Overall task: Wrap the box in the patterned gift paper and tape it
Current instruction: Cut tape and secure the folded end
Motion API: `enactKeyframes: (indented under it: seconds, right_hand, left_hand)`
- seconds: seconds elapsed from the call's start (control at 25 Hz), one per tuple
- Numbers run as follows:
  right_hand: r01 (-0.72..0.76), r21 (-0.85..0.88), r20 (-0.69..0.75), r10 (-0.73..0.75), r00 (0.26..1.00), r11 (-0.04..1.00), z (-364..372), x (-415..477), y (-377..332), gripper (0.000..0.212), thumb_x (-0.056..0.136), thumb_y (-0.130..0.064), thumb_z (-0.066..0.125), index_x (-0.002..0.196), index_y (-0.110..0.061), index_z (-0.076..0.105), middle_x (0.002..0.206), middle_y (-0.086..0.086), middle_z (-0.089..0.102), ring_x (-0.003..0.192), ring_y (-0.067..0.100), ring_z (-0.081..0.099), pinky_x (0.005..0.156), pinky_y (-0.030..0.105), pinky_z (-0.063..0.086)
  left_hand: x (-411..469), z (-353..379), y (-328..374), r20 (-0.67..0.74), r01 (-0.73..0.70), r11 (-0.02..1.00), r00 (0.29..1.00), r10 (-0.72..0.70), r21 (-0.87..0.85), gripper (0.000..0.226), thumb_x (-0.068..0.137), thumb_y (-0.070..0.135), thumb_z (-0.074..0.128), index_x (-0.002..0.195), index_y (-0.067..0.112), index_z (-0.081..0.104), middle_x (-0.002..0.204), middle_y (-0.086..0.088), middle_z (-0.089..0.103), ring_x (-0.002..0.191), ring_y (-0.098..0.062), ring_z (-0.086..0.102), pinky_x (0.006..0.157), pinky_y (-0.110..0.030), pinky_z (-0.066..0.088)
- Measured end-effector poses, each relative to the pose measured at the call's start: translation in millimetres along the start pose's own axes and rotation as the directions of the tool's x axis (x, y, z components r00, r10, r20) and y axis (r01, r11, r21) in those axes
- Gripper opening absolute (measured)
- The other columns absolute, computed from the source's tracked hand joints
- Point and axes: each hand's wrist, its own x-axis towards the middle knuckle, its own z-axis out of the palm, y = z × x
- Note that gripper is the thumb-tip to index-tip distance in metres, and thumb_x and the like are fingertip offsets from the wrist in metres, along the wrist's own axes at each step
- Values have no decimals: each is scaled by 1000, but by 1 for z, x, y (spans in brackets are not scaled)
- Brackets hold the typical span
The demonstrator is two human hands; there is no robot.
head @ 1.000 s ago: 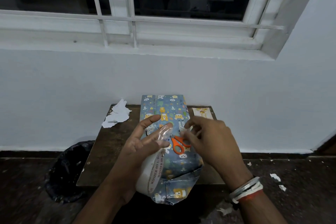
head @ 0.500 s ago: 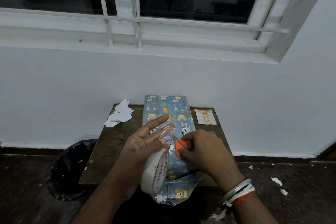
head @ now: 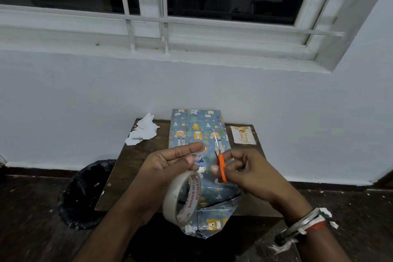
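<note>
**A:** Far left we have a black bin [head: 85,193] on the floor, then torn paper scraps [head: 144,132] on the table's [head: 131,168] back corner.

**B:** Now the left hand [head: 168,166]: upper fingers [head: 185,149] stretched out, a clear strip across their tips, the roll of tape [head: 182,198] hanging beneath (we cannot see which fingers carry it).

**A:** Behind our hands the box [head: 195,132] lies on the table, covered in patterned paper [head: 212,221], its near end loose and crumpled over the edge.

**B:** The right hand [head: 251,174] curls round the orange scissors [head: 221,166], blades pointing away. A birthday card [head: 243,137] lies just right of the box.
</note>
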Motion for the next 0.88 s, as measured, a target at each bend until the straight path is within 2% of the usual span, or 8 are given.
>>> enactKeyframes:
  seconds: [0.12,0.24,0.28,0.36,0.44,0.56,0.72,0.88]
  right_hand:
    - [40,48,240,-50,970,998,-8,-12,-2,32,92,-45,70,97,-13,77,74,23,61,67,17,55,53,21,38]
    - [56,13,368,-57,928,998,-16,-17,-4,38,94,-46,64,96,-10,76,72,7,69,60,21,41,48,27,25]
    - [64,8,405,-62,912,998,-17,-17,-6,35,95,-41,64,97,-10,77,71,5,69,57,18,42,48,26,26]
    - [60,26,473,-65,879,998,-18,-18,-11,29,100,-21,62,102,5,74,68,6,67,52,2,50,50,13,35]
    - [35,21,503,-41,863,999,-18,-18,-13,26,101,-6,58,104,18,69,67,7,64,51,-5,55,55,4,40]
    - [20,16,507,-25,862,1000,-19,-18,-13,27,99,-3,59,101,23,67,61,0,65,52,-6,56,58,3,42]
    - [22,18,483,-28,875,1000,-19,-19,-10,27,98,-9,64,102,17,70,61,1,67,53,-2,55,61,6,42]
    - [36,14,484,-39,874,999,-21,-19,-6,27,97,-21,70,100,5,75,66,5,69,61,19,55,66,18,42]
  left_hand:
    - [0,-3,2,38,6,1000,999,-6,-4,35,80,13,75,113,24,79,115,-12,76,84,-11,67,75,-19,55]
    - [0,-5,2,73,19,1000,997,-19,-11,39,78,5,77,113,21,79,121,-4,75,88,-9,71,79,-19,58]
    - [1,-6,2,90,23,1000,996,-24,6,39,79,7,75,115,20,78,122,-3,75,90,-10,71,80,-20,58]
    - [2,-6,0,116,35,999,992,-39,39,40,82,4,77,119,19,77,124,-4,74,94,-12,70,80,-21,58]
    - [3,-5,-2,129,48,997,990,-56,63,39,83,6,75,118,21,77,123,-3,74,99,-13,70,80,-21,57]
    - [5,-4,-4,154,44,992,986,-63,122,38,84,6,72,118,22,77,124,1,74,115,-14,68,88,-21,56]
    - [6,-3,-5,159,62,983,983,-90,173,38,89,-2,69,121,19,76,121,-1,75,105,-9,71,80,-18,54]
    - [6,-5,-5,153,63,979,984,-93,193,38,89,1,71,117,25,78,121,-2,75,107,-11,71,86,-22,56]
